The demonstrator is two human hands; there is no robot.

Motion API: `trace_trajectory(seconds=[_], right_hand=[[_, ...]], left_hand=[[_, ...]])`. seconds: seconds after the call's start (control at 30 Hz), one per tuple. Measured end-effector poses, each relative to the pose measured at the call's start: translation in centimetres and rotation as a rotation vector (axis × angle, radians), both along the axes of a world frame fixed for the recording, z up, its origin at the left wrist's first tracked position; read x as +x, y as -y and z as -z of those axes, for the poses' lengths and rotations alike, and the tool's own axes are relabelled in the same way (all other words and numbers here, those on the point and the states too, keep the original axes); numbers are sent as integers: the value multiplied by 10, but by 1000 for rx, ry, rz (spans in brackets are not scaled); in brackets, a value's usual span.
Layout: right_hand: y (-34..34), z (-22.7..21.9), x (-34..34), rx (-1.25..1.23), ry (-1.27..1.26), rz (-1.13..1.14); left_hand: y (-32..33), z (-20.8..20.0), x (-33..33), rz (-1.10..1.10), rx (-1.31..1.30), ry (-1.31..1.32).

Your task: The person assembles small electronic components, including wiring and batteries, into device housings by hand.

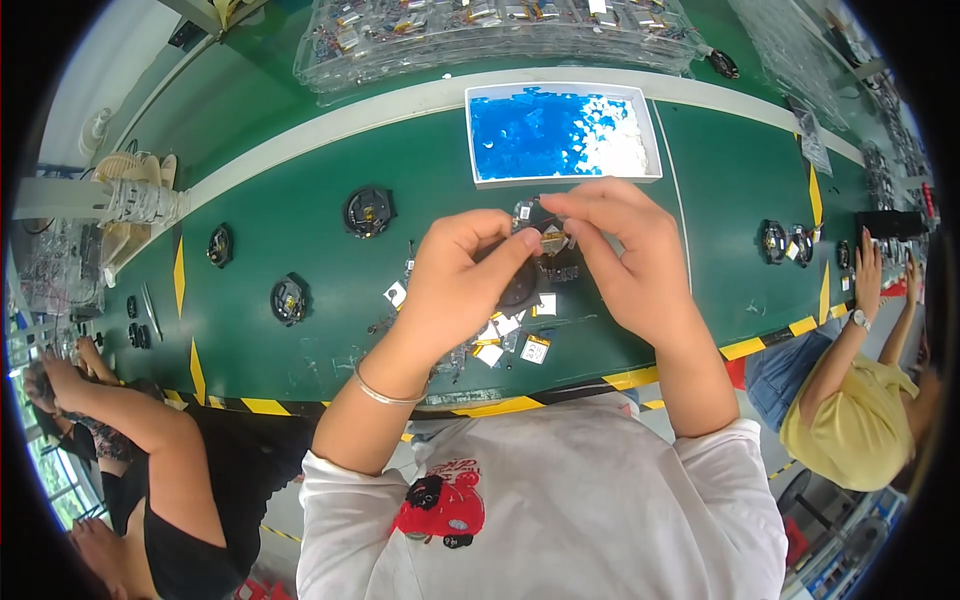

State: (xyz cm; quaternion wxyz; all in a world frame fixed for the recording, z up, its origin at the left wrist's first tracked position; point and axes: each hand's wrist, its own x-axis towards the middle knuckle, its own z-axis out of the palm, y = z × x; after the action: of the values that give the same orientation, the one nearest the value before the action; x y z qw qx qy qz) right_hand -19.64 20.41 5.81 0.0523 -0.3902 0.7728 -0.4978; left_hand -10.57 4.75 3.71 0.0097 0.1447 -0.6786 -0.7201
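Observation:
Both my hands meet over the green bench just in front of the white tray. Thumb and bent fingers of my left hand (460, 275) are closed on a small electronic assembly (524, 213), dark with a white label. My right hand (630, 250) has its index finger and thumb curled in a pinch at the assembly's right side; what lies between their tips is too small to name. A gold-coloured piece (553, 241) shows between the two thumbs. Beneath my hands is a round black housing (520, 290), partly covered by my left hand. Small white-labelled battery-like pieces (535, 348) lie scattered close by.
The white tray (655, 165) holds blue and white small pieces. Round black housings (369, 212) stand on the bench at left, others (774, 242) at right. Clear plastic trays of parts (480, 40) sit beyond. Co-workers (850, 400) work on both sides. Striped tape marks the near edge.

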Motion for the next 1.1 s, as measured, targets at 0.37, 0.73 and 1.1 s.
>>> trace_trajectory(seconds=[0.37, 0.73, 1.1], right_hand=[[4, 0, 9, -124, -10, -34], [3, 1, 4, -112, 20, -96], [3, 10, -10, -52, -61, 73]], left_hand=[[-4, -1, 1, -207, 545, -93], [0, -3, 1, -111, 696, -18], [-4, 1, 0, -93, 605, -25]])
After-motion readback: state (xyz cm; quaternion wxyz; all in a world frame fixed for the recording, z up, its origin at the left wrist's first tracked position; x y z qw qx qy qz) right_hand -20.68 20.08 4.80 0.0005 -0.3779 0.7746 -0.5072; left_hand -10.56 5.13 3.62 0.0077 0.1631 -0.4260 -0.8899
